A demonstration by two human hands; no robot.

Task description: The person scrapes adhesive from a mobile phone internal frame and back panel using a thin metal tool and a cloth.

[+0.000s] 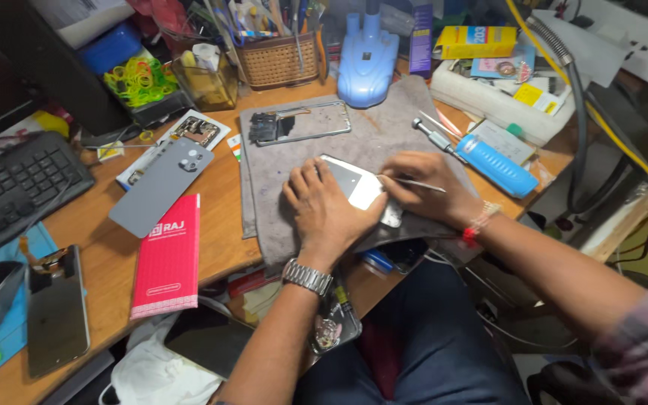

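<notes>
Left hand (324, 206) lies flat at frame centre, fingers pressed together on the phone (358, 187), whose long axis runs upper left to lower right. Right hand (429, 187) pinches a thin tool (414, 183) pointing left over it, on the grey mat (384, 135).

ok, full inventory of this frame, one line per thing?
phone panel: 1, silver, on grey mat, under both hands
thin tool: 1, metal, in right hand
grey mat: 1, desk centre
phone frame: 1, silver, mat's far edge
back cover: 1, grey, left of mat
red booklet: 1, desk front
blue screwdriver: 1, right of mat
keyboard: 1, black, far left
wicker basket: 1, brown, desk back
left hand: pressing panel, watch on wrist
right hand: gripping tool
</notes>
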